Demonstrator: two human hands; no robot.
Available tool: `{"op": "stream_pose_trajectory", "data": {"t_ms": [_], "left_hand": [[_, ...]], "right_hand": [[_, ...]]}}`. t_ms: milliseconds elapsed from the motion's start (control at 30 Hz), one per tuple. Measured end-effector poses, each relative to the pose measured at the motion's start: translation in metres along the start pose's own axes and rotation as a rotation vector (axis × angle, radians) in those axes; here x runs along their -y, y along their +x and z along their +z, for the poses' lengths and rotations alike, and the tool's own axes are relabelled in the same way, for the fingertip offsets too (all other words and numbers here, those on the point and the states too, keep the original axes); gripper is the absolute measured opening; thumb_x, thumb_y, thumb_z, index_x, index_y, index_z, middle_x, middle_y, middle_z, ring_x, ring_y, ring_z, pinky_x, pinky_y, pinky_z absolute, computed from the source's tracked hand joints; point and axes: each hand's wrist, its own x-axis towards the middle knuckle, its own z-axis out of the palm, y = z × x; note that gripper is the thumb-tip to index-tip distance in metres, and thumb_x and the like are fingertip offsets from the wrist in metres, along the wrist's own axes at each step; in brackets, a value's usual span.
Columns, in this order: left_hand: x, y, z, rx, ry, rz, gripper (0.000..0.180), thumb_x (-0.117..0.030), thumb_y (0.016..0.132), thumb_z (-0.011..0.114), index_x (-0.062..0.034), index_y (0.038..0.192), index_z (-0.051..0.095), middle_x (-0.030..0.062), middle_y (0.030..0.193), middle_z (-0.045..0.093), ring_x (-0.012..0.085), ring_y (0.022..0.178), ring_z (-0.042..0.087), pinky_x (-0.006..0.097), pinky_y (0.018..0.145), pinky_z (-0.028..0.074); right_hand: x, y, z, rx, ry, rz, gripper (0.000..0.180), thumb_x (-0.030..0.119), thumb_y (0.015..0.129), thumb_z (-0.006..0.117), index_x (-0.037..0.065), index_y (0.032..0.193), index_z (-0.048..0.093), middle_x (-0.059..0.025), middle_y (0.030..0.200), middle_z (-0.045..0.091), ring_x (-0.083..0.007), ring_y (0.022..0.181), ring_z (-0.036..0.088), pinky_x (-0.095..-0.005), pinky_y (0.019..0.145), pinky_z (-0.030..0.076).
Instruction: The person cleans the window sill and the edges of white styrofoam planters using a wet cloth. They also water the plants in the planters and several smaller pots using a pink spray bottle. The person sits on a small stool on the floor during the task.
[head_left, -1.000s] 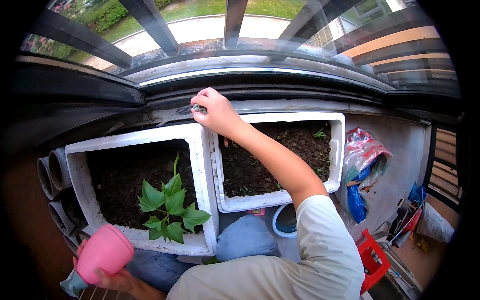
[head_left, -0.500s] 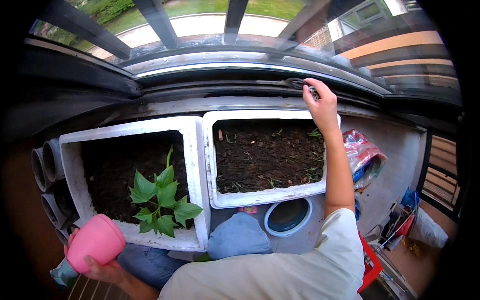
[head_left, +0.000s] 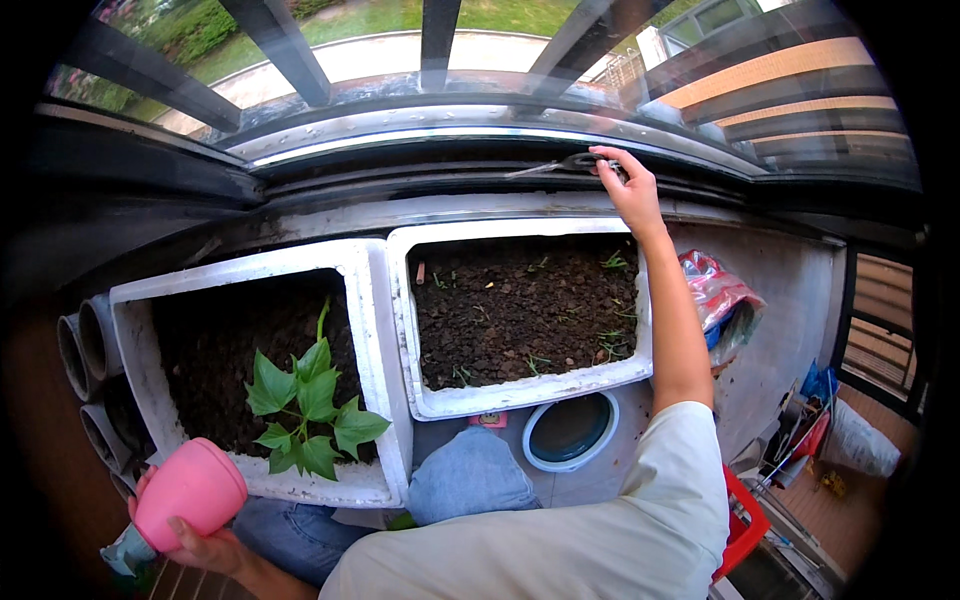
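My left hand [head_left: 205, 548] is wrapped round a pink pot [head_left: 195, 495], tilted at the lower left beside a white foam box [head_left: 385, 420]. A green leafy plant [head_left: 315, 395] leans over the soil in that box. At the far side my right hand [head_left: 632, 190] grips the dark handles of a pair of scissors [head_left: 540, 168] by the window ledge. Their metal blades point left, and part of the handles is hidden by my fingers. Below my right forearm stands a second white foam box [head_left: 520, 397] of dark soil with small green sprouts.
Barred windows [head_left: 440, 50] close off the far side. Several grey pipes [head_left: 97, 340] lie at the left. A round basin [head_left: 570, 430] is near my knee [head_left: 470, 475]. Plastic bags [head_left: 725, 300] and a red stool-like object [head_left: 742, 525] are at the right.
The scissors have come up off the ledge slightly, their blades now tilted down to the left. My left hand keeps its hold on the pink pot. The whole view has shifted a little.
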Motion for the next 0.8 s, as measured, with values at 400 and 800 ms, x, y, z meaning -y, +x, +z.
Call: {"op": "stream_pose_trajectory", "data": {"t_ms": [400,800], "left_hand": [[0.015,0.004,-0.008,0.066,-0.020,0.006,0.066,-0.032,0.078,0.054,0.0071,0.125,0.028,0.0209,0.119,0.046,0.0322,0.108,0.047,0.044,0.090,0.041],[-0.002,-0.001,0.002,0.031,0.000,-0.040,0.071,-0.033,0.074,0.058,0.0064,0.125,0.028,0.0227,0.118,0.044,0.0334,0.108,0.046,0.044,0.089,0.041]], "right_hand": [[-0.020,0.000,-0.005,0.069,-0.140,-0.007,0.019,0.007,0.083,0.056,0.001,0.100,0.059,-0.0058,0.094,0.062,-0.0092,0.084,0.056,-0.0225,0.074,0.045],[-0.003,-0.008,0.014,-0.096,-0.563,0.034,0.033,0.012,0.072,0.062,0.005,0.103,0.054,-0.0152,0.091,0.061,-0.0320,0.084,0.060,-0.0392,0.072,0.048]]}}
